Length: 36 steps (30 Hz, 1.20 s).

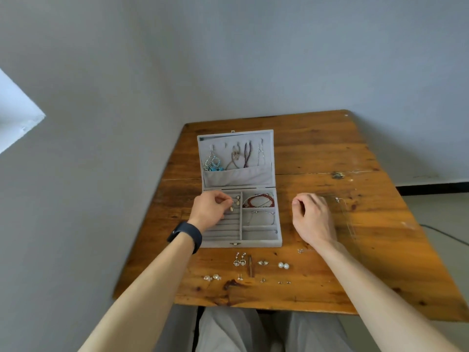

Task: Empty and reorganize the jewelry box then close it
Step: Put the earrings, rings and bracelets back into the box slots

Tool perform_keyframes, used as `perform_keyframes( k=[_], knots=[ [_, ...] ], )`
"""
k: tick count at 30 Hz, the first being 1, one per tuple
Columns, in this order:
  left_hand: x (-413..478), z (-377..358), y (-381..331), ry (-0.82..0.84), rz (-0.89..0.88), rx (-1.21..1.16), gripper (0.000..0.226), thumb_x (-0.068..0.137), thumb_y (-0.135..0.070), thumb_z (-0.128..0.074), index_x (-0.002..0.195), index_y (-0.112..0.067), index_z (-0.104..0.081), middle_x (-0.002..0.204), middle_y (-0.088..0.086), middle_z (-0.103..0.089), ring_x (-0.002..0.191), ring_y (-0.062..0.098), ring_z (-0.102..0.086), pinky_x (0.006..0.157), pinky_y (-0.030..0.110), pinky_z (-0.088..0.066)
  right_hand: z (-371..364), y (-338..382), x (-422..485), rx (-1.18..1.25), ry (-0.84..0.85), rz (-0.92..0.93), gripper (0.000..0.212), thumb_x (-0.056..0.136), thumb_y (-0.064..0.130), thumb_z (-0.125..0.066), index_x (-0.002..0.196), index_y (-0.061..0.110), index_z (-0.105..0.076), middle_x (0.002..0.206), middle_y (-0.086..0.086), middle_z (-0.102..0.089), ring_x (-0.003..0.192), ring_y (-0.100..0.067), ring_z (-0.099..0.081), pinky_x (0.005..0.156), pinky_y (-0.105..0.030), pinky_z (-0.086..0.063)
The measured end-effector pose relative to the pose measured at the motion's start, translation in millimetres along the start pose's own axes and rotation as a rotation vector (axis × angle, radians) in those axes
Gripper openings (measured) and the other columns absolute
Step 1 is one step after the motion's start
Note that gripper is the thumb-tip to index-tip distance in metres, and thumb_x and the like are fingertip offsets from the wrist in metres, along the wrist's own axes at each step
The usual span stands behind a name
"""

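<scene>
A grey velvet jewelry box (258, 243) lies open on the wooden table (317, 153). Its lid (269, 148) stands up with necklaces and a turquoise piece (214, 165) hanging inside. My left hand (210, 210) is over the ring-roll section, fingers pinched on a small earring (232, 209); two more earrings (238, 200) sit beside it. A red bead bracelet (261, 200) and a thin silver bangle (261, 215) fill the right compartments. My right hand (312, 217) rests curled on the table right of the box, near a thin chain (341, 201); whether it holds anything is unclear.
Several earring pairs lie in rows in front of the box: heart drops (239, 260), pearls (283, 265), shell studs (212, 277) and tiny studs (283, 282). The table meets a grey wall at the back and left. My knees are under the near edge.
</scene>
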<state>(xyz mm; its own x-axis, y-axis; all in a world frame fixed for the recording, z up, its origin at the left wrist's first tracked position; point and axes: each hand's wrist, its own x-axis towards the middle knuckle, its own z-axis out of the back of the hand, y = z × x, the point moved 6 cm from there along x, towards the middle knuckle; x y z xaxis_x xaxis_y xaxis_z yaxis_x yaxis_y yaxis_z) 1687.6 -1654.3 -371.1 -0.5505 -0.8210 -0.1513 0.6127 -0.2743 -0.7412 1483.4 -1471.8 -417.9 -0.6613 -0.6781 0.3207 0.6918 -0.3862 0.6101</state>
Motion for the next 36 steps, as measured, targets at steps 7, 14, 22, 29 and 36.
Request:
perform_keyframes(
  k=[7, 14, 22, 29, 36],
  knots=[
    [16.9, -5.9, -0.8, -0.025, 0.082, 0.026, 0.010, 0.092, -0.030, -0.070, 0.082, -0.033, -0.070, 0.085, -0.008, -0.072, 0.072, 0.009, -0.067, 0.070, 0.025, -0.057, 0.5, -0.6, 0.6, 0.002, -0.015, 0.004, 0.018, 0.097, 0.022, -0.056, 0.103, 0.012, -0.069, 0.109, -0.003, -0.068, 0.106, -0.020, -0.058, 0.089, -0.034, -0.050],
    [26.3, -11.4, 4.7, -0.077, 0.210, 0.023, 0.013, 0.091, -0.033, -0.070, 0.078, -0.030, -0.071, 0.088, -0.005, -0.071, 0.084, 0.017, -0.065, 0.079, 0.031, -0.057, 1.7, -0.1, -0.5, -0.004, -0.037, 0.015, 0.017, 0.096, 0.022, -0.057, 0.100, 0.012, -0.070, 0.108, -0.002, -0.068, 0.105, -0.020, -0.057, 0.085, -0.028, -0.046],
    [19.4, -15.1, 1.5, -0.150, 0.146, 0.072, 0.011, 0.092, -0.034, -0.066, 0.081, -0.036, -0.065, 0.091, -0.010, -0.067, 0.079, 0.009, -0.060, 0.060, 0.023, -0.046, -1.8, -2.8, 1.5, 0.011, 0.002, -0.043, 0.019, 0.096, 0.027, -0.056, 0.102, 0.015, -0.069, 0.111, 0.001, -0.066, 0.108, -0.018, -0.055, 0.085, -0.026, -0.040],
    [19.2, -15.2, 4.5, -0.190, 0.148, 0.016, 0.010, 0.090, -0.033, -0.069, 0.089, -0.033, -0.059, 0.087, -0.009, -0.067, 0.075, 0.009, -0.061, 0.057, 0.023, -0.044, 3.5, -12.5, 21.5, 0.357, 0.131, -0.356, 0.045, 0.104, 0.046, -0.036, 0.103, 0.017, -0.071, 0.111, 0.007, -0.056, 0.105, -0.012, -0.049, 0.087, -0.029, -0.032],
    [24.0, -18.9, 8.2, -0.176, 0.173, 0.040, 0.004, 0.091, -0.032, -0.067, 0.090, -0.032, -0.063, 0.084, -0.010, -0.061, 0.074, 0.009, -0.055, 0.054, 0.023, -0.039, 5.4, -16.4, 22.0, 0.551, 0.224, -0.482, 0.045, 0.104, 0.050, -0.032, 0.100, 0.028, -0.071, 0.119, 0.008, -0.066, 0.114, -0.015, -0.056, 0.095, -0.035, -0.037]
  ],
)
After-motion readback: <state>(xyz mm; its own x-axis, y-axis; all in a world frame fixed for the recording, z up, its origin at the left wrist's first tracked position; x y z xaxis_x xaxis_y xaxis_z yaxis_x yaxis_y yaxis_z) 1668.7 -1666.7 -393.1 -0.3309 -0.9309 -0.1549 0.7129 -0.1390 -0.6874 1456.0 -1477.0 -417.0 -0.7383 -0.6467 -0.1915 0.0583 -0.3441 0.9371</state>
